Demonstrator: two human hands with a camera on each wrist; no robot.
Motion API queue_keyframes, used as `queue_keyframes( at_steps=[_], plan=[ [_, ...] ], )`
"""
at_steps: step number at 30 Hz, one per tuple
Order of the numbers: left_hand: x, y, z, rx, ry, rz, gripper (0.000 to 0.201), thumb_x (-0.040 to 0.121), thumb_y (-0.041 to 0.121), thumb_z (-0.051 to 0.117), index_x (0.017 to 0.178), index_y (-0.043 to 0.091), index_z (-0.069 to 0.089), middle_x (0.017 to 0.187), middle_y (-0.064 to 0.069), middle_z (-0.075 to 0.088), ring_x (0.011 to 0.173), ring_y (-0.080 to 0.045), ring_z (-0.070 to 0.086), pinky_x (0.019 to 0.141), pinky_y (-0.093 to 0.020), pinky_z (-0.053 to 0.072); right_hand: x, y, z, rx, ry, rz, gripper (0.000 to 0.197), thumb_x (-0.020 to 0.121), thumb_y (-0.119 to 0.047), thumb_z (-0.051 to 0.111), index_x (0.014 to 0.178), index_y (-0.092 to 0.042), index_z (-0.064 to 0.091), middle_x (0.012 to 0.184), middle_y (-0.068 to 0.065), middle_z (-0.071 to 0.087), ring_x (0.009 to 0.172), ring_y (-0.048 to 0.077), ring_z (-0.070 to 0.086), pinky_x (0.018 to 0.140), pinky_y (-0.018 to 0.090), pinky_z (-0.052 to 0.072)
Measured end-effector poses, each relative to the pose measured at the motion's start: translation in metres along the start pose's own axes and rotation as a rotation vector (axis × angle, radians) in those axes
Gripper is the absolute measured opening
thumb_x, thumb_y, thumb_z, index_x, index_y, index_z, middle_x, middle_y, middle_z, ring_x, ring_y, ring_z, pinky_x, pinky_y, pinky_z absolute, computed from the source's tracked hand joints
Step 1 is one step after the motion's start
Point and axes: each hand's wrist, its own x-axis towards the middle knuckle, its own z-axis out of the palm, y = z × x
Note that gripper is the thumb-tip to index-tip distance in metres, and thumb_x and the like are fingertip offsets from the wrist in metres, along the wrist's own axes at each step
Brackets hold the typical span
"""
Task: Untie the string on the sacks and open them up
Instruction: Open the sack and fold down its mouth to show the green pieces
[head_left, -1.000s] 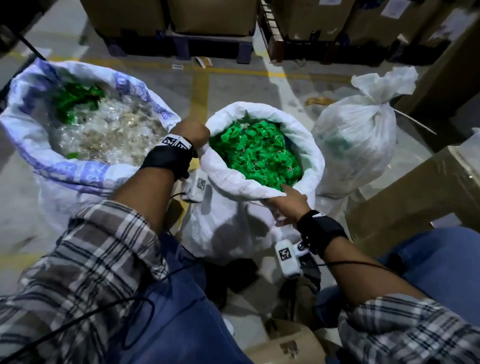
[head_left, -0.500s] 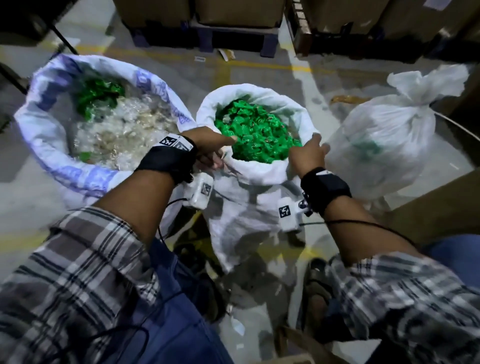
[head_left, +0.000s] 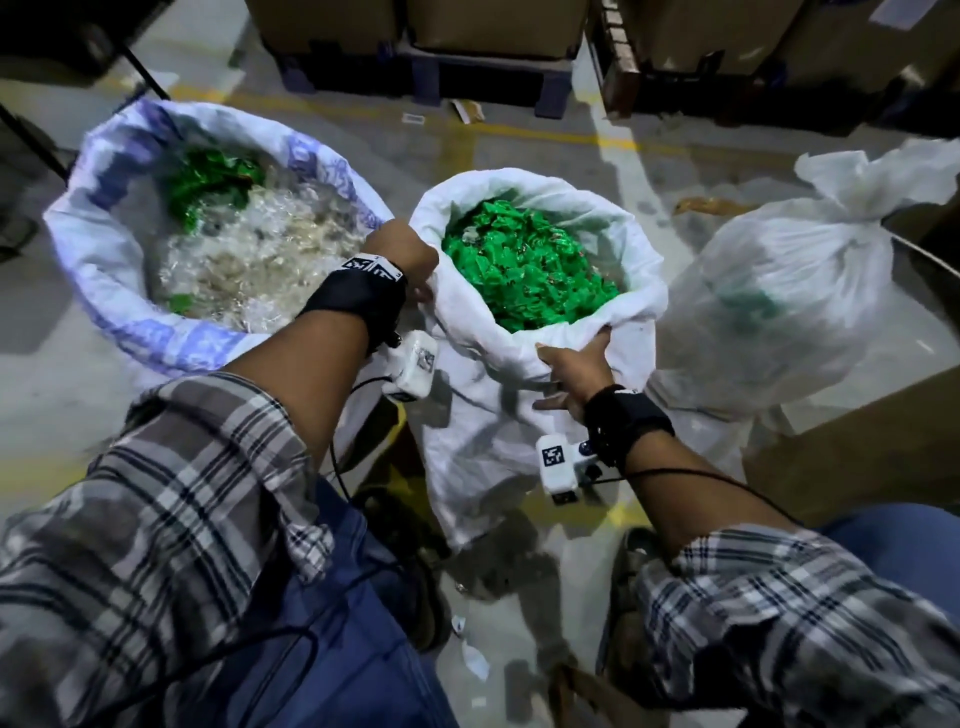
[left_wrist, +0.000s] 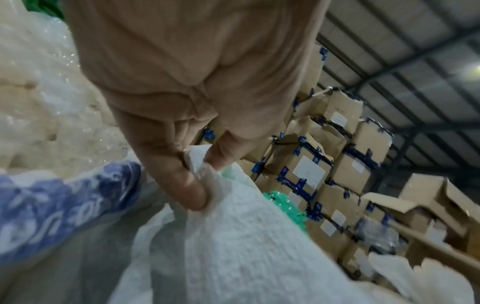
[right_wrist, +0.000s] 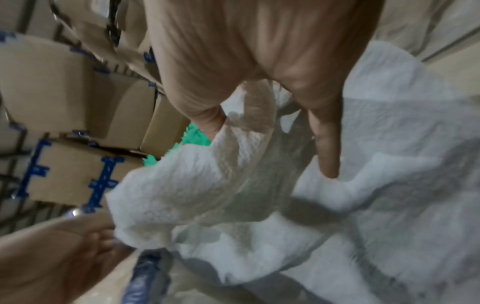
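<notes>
A: Since half a second before, the right hand (head_left: 574, 371) had dropped from the far right of the rim to the near front edge, and the view had tipped so the tied sack slid further right.

B: Working across from the left, what was there?

A: A wide white woven sack with blue print (head_left: 156, 332), already open, full of clear and green wrappers. Touching its right side stood the smaller white woven sack of green wrapped pieces (head_left: 493, 441), upright on the concrete floor (head_left: 519, 145). The left hand (head_left: 402, 254) had its grip closed on the left rim, cloth pinched between thumb and fingers (left_wrist: 197, 193). The right hand curled round the rolled front rim, thumb over, fingers under.

B: What could have gone wrong?

A: I judged that uneven pulling might tip the narrow sack towards the person and spill the green pieces. The rolled rim could also spring back up.

B: Further right?

A: A knotted white plastic sack (head_left: 779, 306), still tied at the neck, beside a brown cardboard box (head_left: 857, 447).
</notes>
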Motion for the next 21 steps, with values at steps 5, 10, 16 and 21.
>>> queue_keyframes(
  at_steps=[5,10,16,21],
  plan=[
    [0.019,-0.011,-0.007,0.018,0.115,0.005,0.023,0.088,0.016,0.058,0.100,-0.002,0.066,0.109,-0.025,0.070,0.102,-0.038,0.067,0.069,-0.032,0.045,0.032,-0.020,0.022,-0.067,-0.034,-0.167,0.117,0.085,-0.007,0.072,0.153,-0.046,-0.014,0.146,0.012,0.042,0.083,0.038,0.068,0.065,0.065,0.057],
    [0.037,-0.024,-0.016,-0.042,0.260,0.007,0.027,0.087,0.014,0.058,0.107,-0.001,0.067,0.112,-0.026,0.068,0.108,-0.039,0.064,0.082,-0.035,0.049,0.072,-0.042,0.046,-0.055,-0.046,-0.313,0.117,0.078,-0.001,0.076,0.157,-0.035,-0.004,0.154,0.019,0.038,0.124,0.046,0.054,0.086,0.065,0.052],
    [0.051,-0.034,-0.012,-0.214,0.339,0.033,0.043,0.091,0.013,0.057,0.133,0.012,0.053,0.126,-0.020,0.063,0.120,-0.034,0.058,0.098,-0.032,0.044,0.113,-0.047,0.067,-0.087,-0.085,-0.403,0.115,0.078,-0.003,0.079,0.159,-0.026,0.000,0.161,0.008,0.028,0.143,0.031,0.038,0.109,0.062,0.040],
    [0.054,-0.031,0.002,-0.151,0.295,0.043,0.044,0.090,0.013,0.059,0.133,0.010,0.050,0.125,-0.019,0.063,0.121,-0.034,0.057,0.096,-0.033,0.044,0.126,-0.047,0.071,-0.181,-0.010,-0.431,0.116,0.076,-0.008,0.080,0.160,-0.023,0.001,0.160,0.008,0.031,0.142,0.029,0.039,0.111,0.052,0.041]
  ],
)
